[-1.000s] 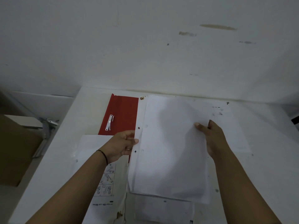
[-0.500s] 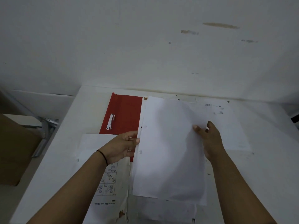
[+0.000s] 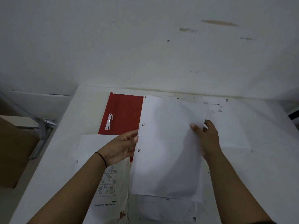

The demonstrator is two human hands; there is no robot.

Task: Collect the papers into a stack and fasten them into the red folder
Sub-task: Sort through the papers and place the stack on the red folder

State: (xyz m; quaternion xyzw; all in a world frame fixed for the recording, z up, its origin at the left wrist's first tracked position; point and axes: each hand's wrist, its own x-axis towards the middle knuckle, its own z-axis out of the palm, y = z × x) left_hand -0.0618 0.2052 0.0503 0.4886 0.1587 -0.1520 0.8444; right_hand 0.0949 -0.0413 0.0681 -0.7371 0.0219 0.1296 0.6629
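A stack of white punched papers [image 3: 168,147] is lifted above the white table, held upright-tilted between both hands. My left hand [image 3: 121,147] grips its left edge beside the two punch holes. My right hand [image 3: 207,138] grips the right edge, thumb on the front. The red folder [image 3: 123,113] lies open on the table behind my left hand, with its white fastener strip [image 3: 109,121] on it. More loose sheets lie on the table: a printed diagram sheet [image 3: 105,183] under my left arm, one sheet [image 3: 226,123] at the right, another [image 3: 166,209] below the stack.
The white table [image 3: 64,143] stands against a white wall. A brown cardboard box [image 3: 14,151] and a grey metal bracket [image 3: 42,136] lie off the table's left edge. A dark object [image 3: 293,115] peeks in at the far right.
The held stack has shifted slightly away and to the right, uncovering more of the red folder. Both hands keep their grip on its edges.
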